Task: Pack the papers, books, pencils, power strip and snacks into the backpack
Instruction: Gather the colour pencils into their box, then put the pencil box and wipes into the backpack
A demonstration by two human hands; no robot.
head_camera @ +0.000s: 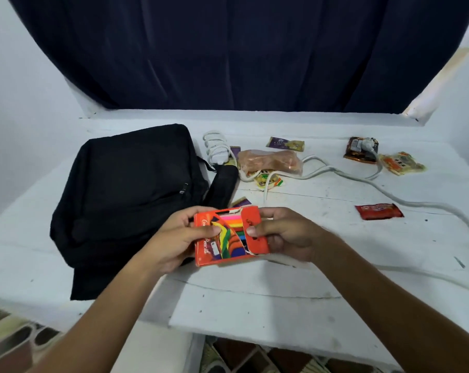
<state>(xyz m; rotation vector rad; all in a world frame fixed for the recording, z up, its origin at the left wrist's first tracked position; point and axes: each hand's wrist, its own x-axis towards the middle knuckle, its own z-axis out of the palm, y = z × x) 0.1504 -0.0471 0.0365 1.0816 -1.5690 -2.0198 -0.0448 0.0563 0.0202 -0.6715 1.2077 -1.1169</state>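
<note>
Flat orange cardboard pencil box [229,236], torn flap, pinched at either end by left hand [180,239] and right hand [284,234]; soft black fabric backpack [125,195] alongside.

We hold our left hand [183,239] and right hand [283,234] together, fingers curled, thumbs on top, pinching a box [229,238] between them.

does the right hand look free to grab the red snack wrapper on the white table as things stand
Probably not yet. The right hand and left hand both grip the orange pencil box. The path to the red snack wrapper on the white table looks open otherwise.
</note>
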